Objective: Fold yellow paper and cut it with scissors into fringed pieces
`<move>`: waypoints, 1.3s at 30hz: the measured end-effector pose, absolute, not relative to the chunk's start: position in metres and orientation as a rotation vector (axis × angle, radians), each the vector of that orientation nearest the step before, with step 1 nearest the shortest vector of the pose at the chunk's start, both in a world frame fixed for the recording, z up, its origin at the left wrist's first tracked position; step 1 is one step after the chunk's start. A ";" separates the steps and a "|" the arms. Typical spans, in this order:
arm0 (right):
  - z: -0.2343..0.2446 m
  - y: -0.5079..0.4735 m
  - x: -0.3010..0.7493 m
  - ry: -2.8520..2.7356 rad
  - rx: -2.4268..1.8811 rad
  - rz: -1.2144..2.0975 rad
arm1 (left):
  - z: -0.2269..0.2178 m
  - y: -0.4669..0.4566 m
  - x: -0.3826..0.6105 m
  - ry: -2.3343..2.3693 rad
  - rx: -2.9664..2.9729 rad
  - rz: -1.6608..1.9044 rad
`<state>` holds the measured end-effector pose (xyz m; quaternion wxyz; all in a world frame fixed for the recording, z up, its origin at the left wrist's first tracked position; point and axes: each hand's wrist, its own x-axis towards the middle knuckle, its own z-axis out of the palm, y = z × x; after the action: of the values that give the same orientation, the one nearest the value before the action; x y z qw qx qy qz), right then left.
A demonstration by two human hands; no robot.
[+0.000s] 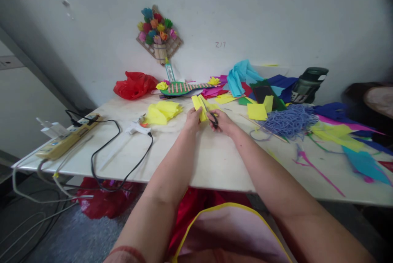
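My left hand (193, 119) holds a folded strip of yellow paper (199, 104) over the middle of the white table (215, 160). My right hand (221, 123) grips black-handled scissors (211, 118), whose blades reach into the yellow strip. Both hands are close together, a little in front of the far clutter. A crumpled pile of yellow paper (162, 112) lies just left of my left hand.
A white glue gun (137, 127) with a black cord, a yellow power strip (66, 140), a red plastic bag (135, 84), a blue yarn heap (288, 120), coloured paper scraps (344, 136), a dark green bottle (307, 85) and a paper flower decoration on the wall (158, 34).
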<state>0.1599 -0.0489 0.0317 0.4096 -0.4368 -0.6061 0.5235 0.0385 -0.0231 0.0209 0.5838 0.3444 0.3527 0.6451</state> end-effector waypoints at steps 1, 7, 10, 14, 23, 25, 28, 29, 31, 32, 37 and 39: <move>0.032 -0.049 0.160 -1.534 -1.093 1.324 | 0.021 -0.024 0.039 0.824 0.807 1.502; 0.035 -0.051 0.165 -1.560 -1.074 1.357 | 0.023 -0.027 0.040 0.805 0.835 1.497; 0.035 -0.050 0.167 -1.558 -1.061 1.378 | 0.023 -0.027 0.041 0.815 0.853 1.493; 0.035 -0.050 0.169 -1.551 -1.058 1.383 | 0.022 -0.028 0.042 0.800 0.888 1.470; 0.032 -0.047 0.171 -1.516 -1.026 1.319 | 0.023 -0.029 0.045 0.779 0.919 1.455; 0.032 -0.047 0.171 -1.514 -1.025 1.308 | 0.024 -0.030 0.045 0.765 0.933 1.445; 0.033 -0.047 0.171 -1.514 -1.023 1.303 | 0.025 -0.032 0.046 0.744 0.943 1.435; 0.033 -0.047 0.171 -1.512 -1.021 1.301 | 0.025 -0.032 0.046 0.741 0.946 1.435; 0.033 -0.047 0.171 -1.504 -1.022 1.297 | 0.025 -0.033 0.047 0.744 0.951 1.438; 0.033 -0.047 0.171 -1.499 -1.023 1.296 | 0.026 -0.034 0.047 0.748 0.951 1.442; 0.032 -0.047 0.170 -1.493 -1.013 1.298 | 0.024 -0.032 0.048 0.721 0.962 1.446; 0.032 -0.047 0.170 -1.483 -1.013 1.298 | 0.023 -0.031 0.048 0.710 0.966 1.446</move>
<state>0.1697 -0.0465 0.0319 0.4465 -0.4089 -0.5988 0.5243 0.0476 -0.0313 0.0226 0.5905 0.4150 0.3050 0.6213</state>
